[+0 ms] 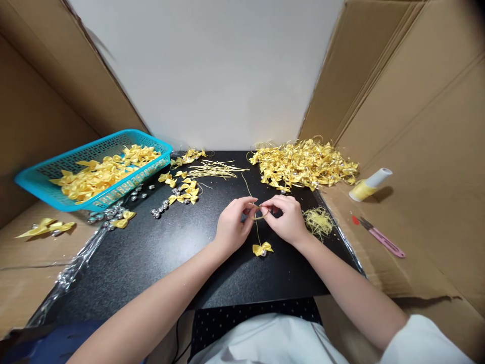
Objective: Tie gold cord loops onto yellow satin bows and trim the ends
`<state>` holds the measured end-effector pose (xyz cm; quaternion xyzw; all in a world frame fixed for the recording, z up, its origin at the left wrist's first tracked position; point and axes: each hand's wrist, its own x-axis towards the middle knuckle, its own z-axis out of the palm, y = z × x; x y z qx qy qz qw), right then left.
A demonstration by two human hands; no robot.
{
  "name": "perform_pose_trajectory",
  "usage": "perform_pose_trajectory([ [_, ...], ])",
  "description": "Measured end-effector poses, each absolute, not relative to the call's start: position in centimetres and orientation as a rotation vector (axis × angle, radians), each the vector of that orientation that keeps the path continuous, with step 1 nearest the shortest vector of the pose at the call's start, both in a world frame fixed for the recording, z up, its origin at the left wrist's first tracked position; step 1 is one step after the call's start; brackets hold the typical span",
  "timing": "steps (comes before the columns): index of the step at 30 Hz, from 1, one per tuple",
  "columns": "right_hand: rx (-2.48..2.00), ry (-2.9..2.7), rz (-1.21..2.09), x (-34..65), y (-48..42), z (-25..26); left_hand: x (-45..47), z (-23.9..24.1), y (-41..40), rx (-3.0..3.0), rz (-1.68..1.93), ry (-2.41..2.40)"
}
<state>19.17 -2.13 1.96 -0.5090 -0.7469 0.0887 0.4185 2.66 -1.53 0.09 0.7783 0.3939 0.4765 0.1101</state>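
Your left hand (235,222) and right hand (286,217), both pinched closed, hold a looped string (259,218) running lengthwise away from you, its bow (262,248) lying just your side of them, roughly midway between.

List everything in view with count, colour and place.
Tabletop: one, black, centre.
Openwork plastic basket: one, turquoise, left.
Ribbon bows: many, yellow, in basket and beside it.
Round metal bells: many, silver, by basket.
Straight cut cords: many, yellow, far centre.
Belled, corded ribbon bows: heap, yellow and silver, far right.
Tangled thin strands: uncountable, yellow, tabletop's right.
Partly wrapped tube: one, white and yellow, right.
Slim cutter: one, pink-handled, right.
Small flat piece: one, red, beside cutter.
Cardboard panels: several, brown, both sides.
Wall: one, white, behind.
Belled bow: one, yellow, near centre.
Sleeve: one, white, lower right.
Left hand and right hand: two, bare, pinching thin yellow cord, centre.
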Motion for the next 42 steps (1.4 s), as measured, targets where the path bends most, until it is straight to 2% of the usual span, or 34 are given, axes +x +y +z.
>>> perform_pose_trajectory([
  [26, -1.235, -1.786, 0.532, 19.4, -2.0, 2.3, 2.4, 0.9, -1.2, 2.316, 1.139, 1.23],
  [28, -1.253, -1.762, 0.555, 19.5, -1.8, 2.3, 2.0, 1.7, -1.0, 2.344, 1.02, 1.245],
  [31, -1.332, -1.657, 0.664, 19.9, -1.4, 2.3, 1.0, 3.3, -0.8, 2.251, 0.577, 1.317],
  [35, -1.44, -1.558, 1.014, 20.8, -2.0, 2.1, 0.1, 4.5, -1.7, 1.876, 0.052, 1.19],
  [38, -1.459, -1.705, 1.213, 21.4, -3.5, 1.9, 0.4, 4.1, -2.9, 1.752, -0.014, 1.195],
  [42, -1.428, -1.93, 1.139, 21.6, -5.2, 1.7, 1.5, 3.2, -4.1, 1.804, 0.083, 1.298],
])
